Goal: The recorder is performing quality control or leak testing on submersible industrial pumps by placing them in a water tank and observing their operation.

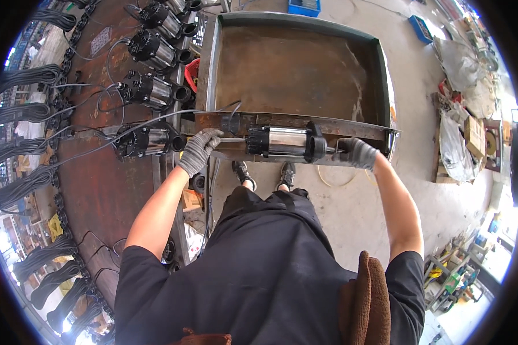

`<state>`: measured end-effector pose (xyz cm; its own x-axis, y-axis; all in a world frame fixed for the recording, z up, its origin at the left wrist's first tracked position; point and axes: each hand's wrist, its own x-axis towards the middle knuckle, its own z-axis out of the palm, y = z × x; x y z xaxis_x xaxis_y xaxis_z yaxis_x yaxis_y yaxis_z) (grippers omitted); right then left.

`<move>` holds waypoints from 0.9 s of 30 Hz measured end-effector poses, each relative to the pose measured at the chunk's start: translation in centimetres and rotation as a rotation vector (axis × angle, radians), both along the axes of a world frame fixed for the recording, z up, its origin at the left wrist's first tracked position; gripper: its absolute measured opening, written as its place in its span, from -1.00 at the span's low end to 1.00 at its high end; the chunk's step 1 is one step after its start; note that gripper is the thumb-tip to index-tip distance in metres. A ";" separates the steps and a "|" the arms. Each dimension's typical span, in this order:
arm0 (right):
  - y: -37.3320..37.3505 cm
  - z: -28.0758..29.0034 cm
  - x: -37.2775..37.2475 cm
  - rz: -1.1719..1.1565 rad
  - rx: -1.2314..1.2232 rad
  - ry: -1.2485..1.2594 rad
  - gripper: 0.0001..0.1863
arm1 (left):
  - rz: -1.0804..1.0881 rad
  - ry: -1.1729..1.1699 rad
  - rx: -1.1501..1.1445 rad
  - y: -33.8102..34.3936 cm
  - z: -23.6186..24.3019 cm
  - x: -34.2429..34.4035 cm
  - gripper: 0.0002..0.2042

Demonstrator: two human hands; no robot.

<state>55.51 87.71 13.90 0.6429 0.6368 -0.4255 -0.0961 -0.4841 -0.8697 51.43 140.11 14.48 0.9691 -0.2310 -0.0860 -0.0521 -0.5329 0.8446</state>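
A submersible pump [286, 142] with a shiny steel barrel and black ends lies on its side at the near edge of a water tank [211, 69]. My gloved left hand [198, 150] is closed around a bare metal rod [231, 140] that sticks out of the pump's left end. At the other end, my gloved right hand [357, 153] grips a short metal piece at the black flange [316, 142]; its fingers partly hide that piece. A grey cable [155, 119] runs from the left above my left hand to the tank's near edge.
Several similar pumps [149, 90] stand in a row on the rusty bench [92, 190] to my left. Coiled black cables [26, 109] hang beyond a chain [56, 172]. A red basket [192, 75] sits by the tank. Boxes and plastic-wrapped goods [456, 146] lie at the right.
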 end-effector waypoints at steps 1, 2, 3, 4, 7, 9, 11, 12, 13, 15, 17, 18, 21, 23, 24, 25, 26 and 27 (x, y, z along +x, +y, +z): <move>0.8 0.6 0.2 0.206 -0.265 -0.331 -0.91 | 0.003 0.001 0.002 -0.2 -0.1 0.5 -0.80; 3.1 2.7 0.1 0.418 -0.526 -0.664 -0.89 | 0.160 0.237 -0.084 -0.3 0.1 0.5 -0.79; 7.1 6.2 -0.3 0.418 -1.045 -0.636 -0.85 | 0.327 0.470 -0.169 -0.3 0.5 0.3 -0.76; 6.6 5.3 -1.3 0.284 -0.988 -0.715 -0.83 | 0.473 0.698 -0.263 -0.8 0.7 0.7 -0.71; 4.5 1.7 -2.2 0.211 -0.932 -0.780 -0.83 | 0.568 0.726 -0.348 -1.8 0.7 0.7 -0.72; -0.4 -6.0 -3.9 -0.072 -0.169 -0.650 -0.70 | 0.467 0.633 -0.311 -2.5 0.4 1.2 -0.77; 4.6 4.2 -1.3 -0.371 -0.230 0.326 -0.68 | 0.195 0.224 -0.154 -0.5 0.8 -1.3 -0.86; 4.7 5.4 -0.9 -0.456 -0.188 0.558 -0.68 | 0.027 0.026 -0.074 0.1 0.8 -1.6 -0.83; 4.2 4.7 -1.2 -0.457 -0.186 0.560 -0.68 | -0.067 0.015 -0.044 1.1 -0.1 -1.1 -0.76; 2.9 2.4 -1.7 -0.715 0.007 0.845 -0.75 | 0.008 0.195 -0.102 0.3 1.4 -0.1 -0.76; 4.0 3.3 -2.0 -0.763 0.148 0.802 -0.79 | 0.245 0.576 -0.143 -1.4 4.1 1.1 -0.72; 4.4 3.6 -2.3 -0.816 0.287 0.753 -0.83 | 0.257 0.577 -0.140 -1.3 3.8 1.8 -0.72; 3.7 1.8 -3.9 -0.770 0.417 0.538 -0.87 | 0.598 1.067 -0.200 -2.4 4.1 3.2 -0.66; 3.9 2.9 -3.5 -0.737 0.451 0.584 -0.87 | 0.488 0.755 -0.273 -2.1 3.7 1.0 -0.68; 4.0 4.0 -2.9 -0.731 0.453 0.588 -0.87 | 0.371 0.443 -0.338 -1.6 2.7 -0.2 -0.69; 4.1 5.0 -2.1 -0.762 0.484 0.766 -0.87 | 0.105 0.184 -0.410 1.2 -2.0 -1.8 -0.68; 3.8 5.3 -1.8 -0.809 0.510 0.944 -0.87 | 0.096 0.189 -0.414 0.8 -1.6 -1.5 -0.68; 2.0 3.2 -1.4 -0.732 0.584 1.063 -0.73 | 0.172 0.201 -0.406 0.2 -1.2 -1.1 -0.75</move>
